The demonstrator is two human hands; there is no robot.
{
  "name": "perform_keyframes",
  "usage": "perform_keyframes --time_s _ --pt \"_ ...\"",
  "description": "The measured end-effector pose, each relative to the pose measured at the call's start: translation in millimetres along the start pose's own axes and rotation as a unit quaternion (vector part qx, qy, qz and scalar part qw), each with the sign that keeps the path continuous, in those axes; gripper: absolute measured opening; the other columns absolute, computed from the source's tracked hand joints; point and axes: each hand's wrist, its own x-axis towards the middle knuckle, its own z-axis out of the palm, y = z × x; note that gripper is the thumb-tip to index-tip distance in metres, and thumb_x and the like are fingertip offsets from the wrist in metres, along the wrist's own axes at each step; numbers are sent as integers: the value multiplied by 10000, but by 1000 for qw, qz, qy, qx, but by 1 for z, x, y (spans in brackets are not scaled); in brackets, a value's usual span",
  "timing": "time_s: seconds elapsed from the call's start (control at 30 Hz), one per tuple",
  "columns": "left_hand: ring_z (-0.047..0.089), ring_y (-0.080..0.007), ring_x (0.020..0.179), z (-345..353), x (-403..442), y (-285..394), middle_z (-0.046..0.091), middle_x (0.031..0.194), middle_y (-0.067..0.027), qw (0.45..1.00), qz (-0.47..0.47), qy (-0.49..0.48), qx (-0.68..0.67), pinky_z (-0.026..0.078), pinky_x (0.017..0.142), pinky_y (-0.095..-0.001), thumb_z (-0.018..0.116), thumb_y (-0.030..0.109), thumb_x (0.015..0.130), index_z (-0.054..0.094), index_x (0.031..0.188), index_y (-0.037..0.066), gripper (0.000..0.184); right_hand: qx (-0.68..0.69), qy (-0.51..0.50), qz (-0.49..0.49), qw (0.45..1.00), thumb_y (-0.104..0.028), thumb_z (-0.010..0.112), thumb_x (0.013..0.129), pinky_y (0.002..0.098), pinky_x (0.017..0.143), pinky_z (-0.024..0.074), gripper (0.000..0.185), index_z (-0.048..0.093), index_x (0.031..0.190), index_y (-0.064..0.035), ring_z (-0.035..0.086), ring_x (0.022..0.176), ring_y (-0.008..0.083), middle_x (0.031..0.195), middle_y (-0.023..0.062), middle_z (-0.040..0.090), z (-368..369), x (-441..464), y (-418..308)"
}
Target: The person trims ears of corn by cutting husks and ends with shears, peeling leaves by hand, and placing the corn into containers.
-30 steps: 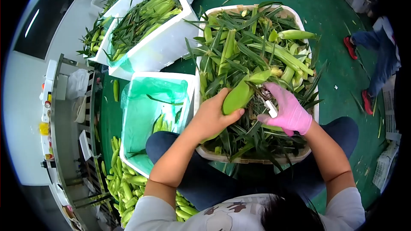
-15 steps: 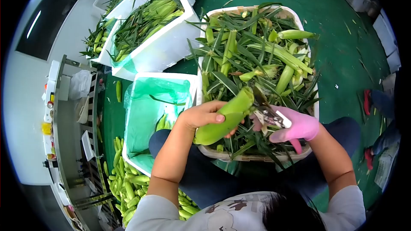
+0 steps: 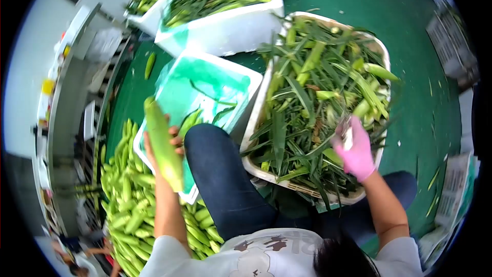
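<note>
left hand: bare fingers curled around unhusked corn ear | right hand: pink-gloved, closed around clippers, blades blurred, above leaf-filled basket | ear: tilted, above near-left rim of green-lined foam box, beside corn heap

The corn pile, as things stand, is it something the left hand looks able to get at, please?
Probably yes: the left hand is near the corn pile and nothing seems to block it, though the ear it holds may need putting down first.
</note>
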Motion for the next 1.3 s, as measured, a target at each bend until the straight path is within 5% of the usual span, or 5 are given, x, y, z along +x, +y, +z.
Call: perform_keyframes --time_s 0.23,0.47,0.63,1.1,1.3 --pt "648 -287 916 -261 -303 186 620 1126 -168 768 66 590 240 585 760 -434 666 312 875 474 1352 39 582 -405 -119 -328 845 -102 715 669 456 757 464 360 624 1007 -19 619 839 322 1322 210 548 71 55 24" --pt "640 -356 1040 -261 -309 208 642 1193 -183 -29 57 648 759 500 945 -448 759 278 798 524 1355 117 625 -446 -42 -203 871 22 666 729 439 900 495 659 498 1363 -41 599 1085 422 1523 161 420 56 246 96" --pt "680 -349 835 -289 -53 132 697 928 -191 435 135 357 816 538 764 -406 588 66 857 699 1012 28 194 -340 -55 -110 932 104 597 751 365 1097 382 736 411 1449 -32 506 1308 340 1454 203 481 50 303 250" --pt "588 -371 1078 -368 30 -14 579 1180 -197 468 -96 386 789 485 957 -415 831 490 692 665 1162 -15 710 -435 -182 -100 876 -19 699 687 419 1152 301 821 413 1457 -14 422 1359 363 1456 198 465 -39 125 -26" --pt "655 -317 940 -120 88 18 652 1054 -172 581 102 212 779 519 821 -379 833 251 757 547 1150 17 539 430 -132 99 888 -306 700 848 477 1077 412 681 439 1418 -40 563 1201 280 1318 131 551 -28 25 -2"
